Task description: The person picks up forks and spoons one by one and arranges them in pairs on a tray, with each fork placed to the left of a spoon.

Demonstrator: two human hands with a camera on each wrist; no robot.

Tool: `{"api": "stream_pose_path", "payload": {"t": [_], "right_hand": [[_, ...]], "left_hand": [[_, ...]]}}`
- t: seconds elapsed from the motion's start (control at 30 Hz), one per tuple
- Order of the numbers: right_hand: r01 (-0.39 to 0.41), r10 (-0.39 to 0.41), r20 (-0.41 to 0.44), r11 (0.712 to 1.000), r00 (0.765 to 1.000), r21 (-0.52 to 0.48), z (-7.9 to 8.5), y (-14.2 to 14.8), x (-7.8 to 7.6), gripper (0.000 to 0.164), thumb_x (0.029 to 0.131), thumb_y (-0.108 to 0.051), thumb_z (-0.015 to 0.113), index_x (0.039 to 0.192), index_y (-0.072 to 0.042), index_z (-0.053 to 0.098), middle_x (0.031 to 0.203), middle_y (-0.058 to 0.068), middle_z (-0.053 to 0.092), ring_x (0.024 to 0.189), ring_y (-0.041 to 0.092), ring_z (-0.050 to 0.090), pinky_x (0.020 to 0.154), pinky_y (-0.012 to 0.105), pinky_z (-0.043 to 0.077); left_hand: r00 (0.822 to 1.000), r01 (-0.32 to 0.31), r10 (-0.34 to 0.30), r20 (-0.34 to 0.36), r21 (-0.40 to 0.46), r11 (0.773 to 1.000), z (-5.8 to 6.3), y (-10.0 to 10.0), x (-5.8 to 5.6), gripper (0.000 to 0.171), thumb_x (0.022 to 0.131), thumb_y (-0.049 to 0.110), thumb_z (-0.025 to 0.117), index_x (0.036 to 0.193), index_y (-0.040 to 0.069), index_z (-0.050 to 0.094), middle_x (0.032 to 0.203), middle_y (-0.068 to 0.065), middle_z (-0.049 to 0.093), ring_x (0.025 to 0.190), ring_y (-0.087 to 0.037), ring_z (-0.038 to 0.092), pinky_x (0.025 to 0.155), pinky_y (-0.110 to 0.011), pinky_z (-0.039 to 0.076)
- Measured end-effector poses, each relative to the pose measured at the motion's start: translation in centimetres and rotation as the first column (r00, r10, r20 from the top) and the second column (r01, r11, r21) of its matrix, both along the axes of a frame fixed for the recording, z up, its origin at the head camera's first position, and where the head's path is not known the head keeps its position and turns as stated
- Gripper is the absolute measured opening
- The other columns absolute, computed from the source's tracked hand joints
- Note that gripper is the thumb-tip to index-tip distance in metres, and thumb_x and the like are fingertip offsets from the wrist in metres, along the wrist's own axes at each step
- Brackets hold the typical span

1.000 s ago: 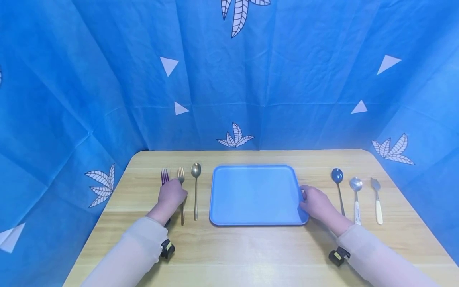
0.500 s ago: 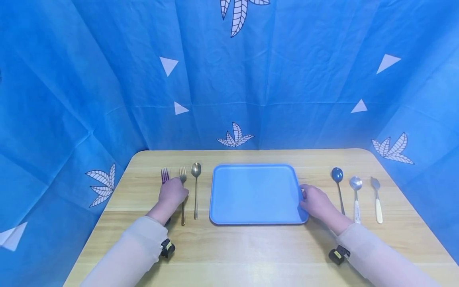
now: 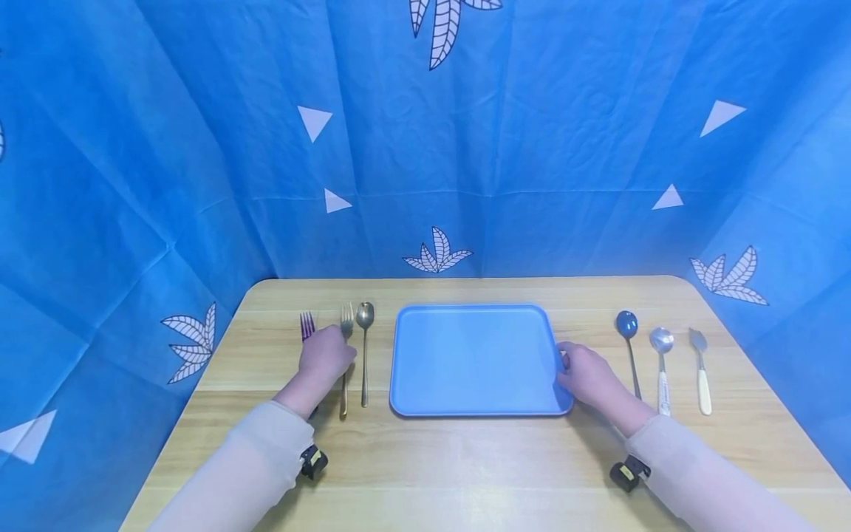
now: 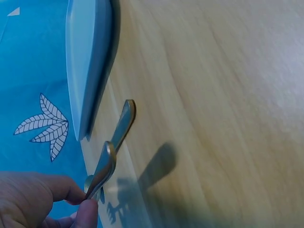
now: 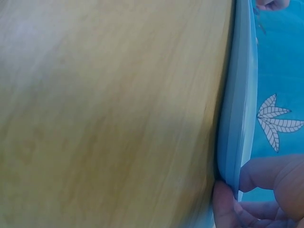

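My left hand (image 3: 327, 356) pinches a metal fork (image 4: 106, 164) between thumb and finger, its handle end raised off the table and its shadow falling beside it. In the head view the fork's tines point to the back, close beside a long-handled metal spoon (image 3: 365, 316). A purple-tined fork (image 3: 307, 325) lies on the left, its middle hidden beneath that hand. At the blue tray (image 3: 475, 362), my right hand (image 3: 588, 374) grips the right rim, thumb low and finger over the edge in the right wrist view. The tray lies flat on the table.
Right of the tray lie a dark-headed spoon (image 3: 627, 325), a spoon with a white handle (image 3: 662, 341) and a small fork with a cream handle (image 3: 702, 380). A blue curtain (image 3: 465, 148) hangs behind the wooden table (image 3: 465, 473).
My left hand has shifted slightly to the right with the fork, bringing it nearer the long-handled spoon. The right hand and the tray have stayed in place.
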State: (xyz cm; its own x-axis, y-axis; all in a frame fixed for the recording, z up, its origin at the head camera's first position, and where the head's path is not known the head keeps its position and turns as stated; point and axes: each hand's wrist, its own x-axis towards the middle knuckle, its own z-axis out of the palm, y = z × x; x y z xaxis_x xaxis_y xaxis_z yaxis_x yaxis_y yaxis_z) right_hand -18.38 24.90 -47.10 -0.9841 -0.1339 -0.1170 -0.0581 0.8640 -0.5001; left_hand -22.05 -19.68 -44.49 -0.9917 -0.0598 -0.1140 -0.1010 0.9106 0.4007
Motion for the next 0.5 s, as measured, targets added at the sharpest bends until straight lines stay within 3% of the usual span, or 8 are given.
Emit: {"api": "stream_pose_path", "payload": {"t": [0.5], "right_hand": [[0.005,-0.005,0.002,1.0,1.0,0.006,0.0,0.0,0.1,0.06,0.079,0.002,0.066,0.132,0.019,0.046,0.088,0.014,0.065,0.076,0.025,0.061,0.07,0.042,0.054]], "left_hand": [[0.998,0.038,-0.038,-0.041,-0.009,0.999,0.6,1.7,0.0,0.018,0.083,0.012,0.067,0.069,0.01,0.057,0.067,-0.005,0.06,0.057,-0.022,0.054,0.053,-0.034,0.043]]}}
